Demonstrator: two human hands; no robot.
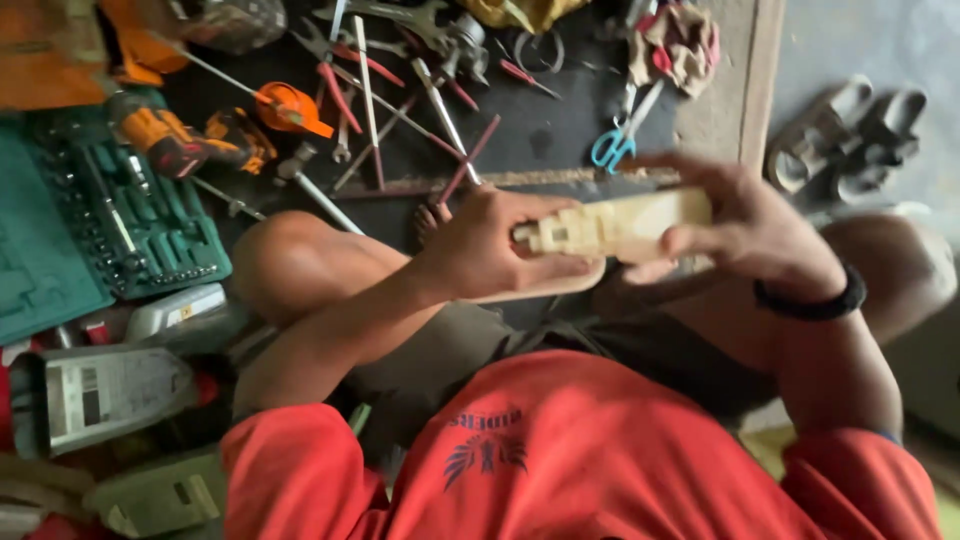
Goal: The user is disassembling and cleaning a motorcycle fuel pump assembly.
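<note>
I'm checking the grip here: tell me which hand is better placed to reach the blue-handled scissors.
Probably the right hand: it holds the far end of the cream plastic part, closer to the scissors on the dark mat. The left hand grips the near end, farther away.

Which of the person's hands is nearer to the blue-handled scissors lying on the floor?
Right. The right hand grips the cream plastic part just below and right of the blue-handled scissors; the left hand holds the part's other end, farther left and lower.

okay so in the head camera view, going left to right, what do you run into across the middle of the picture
Green socket set case → orange power drill → left hand → cream plastic part held in both hands → right hand → grey sandals.
</note>
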